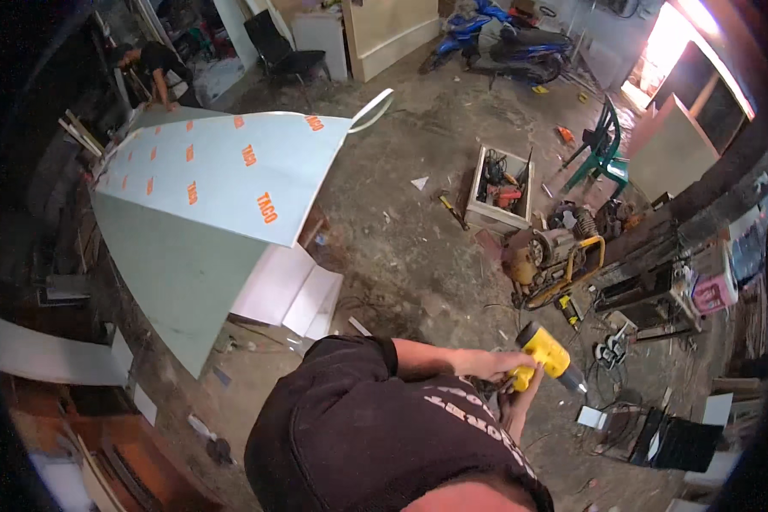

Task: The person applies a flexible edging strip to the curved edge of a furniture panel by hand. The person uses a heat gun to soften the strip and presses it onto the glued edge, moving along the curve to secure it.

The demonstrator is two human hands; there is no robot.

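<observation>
Nearest of all, my own dark printed T-shirt [375, 418] fills the lower middle of the view. At the far left lies a pale curved panel [55, 352]. Beyond it, a person in dark clothes [158, 64] bends over the far end of a long stack, one arm reaching down to it. On top is a pale blue sheet [222, 175] with orange printing; below it a grey-green sheet [175, 256] juts toward me, and white panels [282, 286] lean under its near end. A black chair [290, 55] stands behind.

My left hand [491, 365] crosses over from the left, fingers curled and closed on the rear of a yellow power tool [544, 352]. My right hand [518, 408] comes up beneath, against its handle; how tightly those fingers close I cannot tell. The tool is just right of my chest, its metal nose pointing down to the right.

Past it sit a wooden box [497, 218] of tools, a blue motorbike [520, 58] at the back, a yellow-framed machine [555, 249], a green chair [610, 166] and, farthest right, a pink container [715, 292].
</observation>
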